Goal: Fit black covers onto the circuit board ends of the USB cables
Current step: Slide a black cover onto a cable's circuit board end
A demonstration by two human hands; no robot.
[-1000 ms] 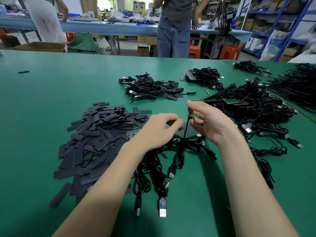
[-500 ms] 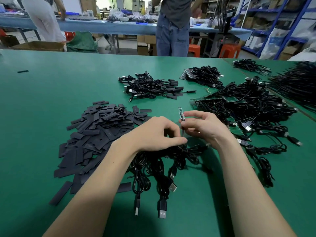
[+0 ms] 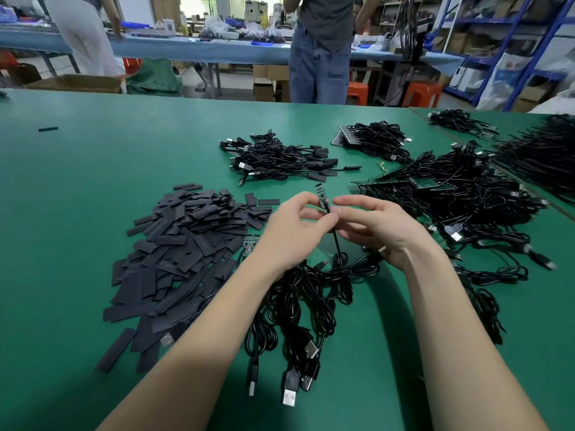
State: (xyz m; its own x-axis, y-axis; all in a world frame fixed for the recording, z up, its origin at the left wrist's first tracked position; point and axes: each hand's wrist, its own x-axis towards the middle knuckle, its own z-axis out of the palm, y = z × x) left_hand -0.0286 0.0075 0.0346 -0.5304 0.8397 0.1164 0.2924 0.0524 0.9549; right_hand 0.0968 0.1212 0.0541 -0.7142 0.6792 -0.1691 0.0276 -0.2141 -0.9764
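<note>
- At the bottom centre of the frame I see loose USB plugs (image 3: 289,396) lying on the green table (image 3: 77,188), their coiled cables (image 3: 305,293) running up towards my hands.
- To the lower left lies the pile of flat black covers (image 3: 183,244), with a small bare board (image 3: 249,244) at its right edge.
- My left hand (image 3: 292,231) and right hand (image 3: 379,228) meet at mid-frame. Both pinch one cable just below its circuit board (image 3: 322,197); the board sticks up above the fingertips, tilted, with no cover on it.
- Right of my hands a big tangle of cables (image 3: 466,200) lies with green board strips on top of it.
- Further up, at centre, sits a smaller heap (image 3: 280,160) of cables whose ends already wear covers.
- Upper right holds another bundle (image 3: 373,141) and more cables (image 3: 541,150) at the frame edge.
- A cardboard box (image 3: 74,83) stands past the table at upper left; I cannot see what is in it.
- Two people (image 3: 320,42) stand at the blue bench (image 3: 202,51) behind.
- I can read no writing anywhere.
</note>
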